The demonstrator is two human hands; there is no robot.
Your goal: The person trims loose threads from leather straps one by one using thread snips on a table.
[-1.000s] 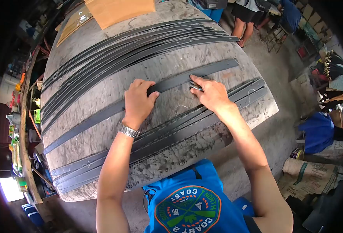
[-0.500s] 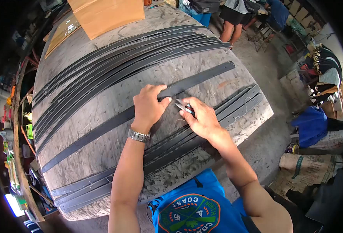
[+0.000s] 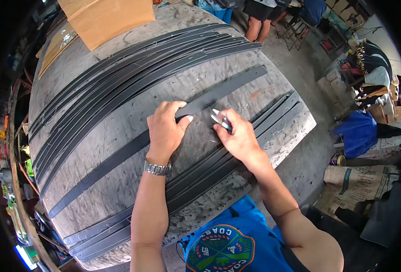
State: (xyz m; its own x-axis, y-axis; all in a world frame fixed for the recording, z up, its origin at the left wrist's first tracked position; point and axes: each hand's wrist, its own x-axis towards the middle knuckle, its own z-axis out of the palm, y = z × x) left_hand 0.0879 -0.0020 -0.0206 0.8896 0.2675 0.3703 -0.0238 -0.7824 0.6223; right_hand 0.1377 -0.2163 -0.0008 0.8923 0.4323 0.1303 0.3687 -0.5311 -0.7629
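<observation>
A single dark strap [image 3: 227, 87] lies diagonally across the worn grey table [image 3: 159, 94]. My left hand [image 3: 166, 127] pinches this strap near its middle, fingertips on the far edge and thumb on the near edge. Just right of it, my right hand [image 3: 236, 136] is closed around a small pair of snips [image 3: 219, 119], whose pale tips point up and left, apart from the strap. Nearer my body, a group of stitched straps [image 3: 198, 174] passes beneath my forearms. Beyond the single strap lies a larger bundle of dark straps [image 3: 132, 75] with loose threads.
A cardboard box [image 3: 109, 20] stands at the table's far left. Past the far edge, people [image 3: 258, 22] stand or sit near a stool [image 3: 298, 34]. On the right are a blue cloth [image 3: 358, 131], a tin [image 3: 338, 159] and brown sacking [image 3: 352, 183].
The snips in my right hand have come away from the strap and their tips now show. My left hand stays on the strap. The whole view has shifted, the table scene sliding left.
</observation>
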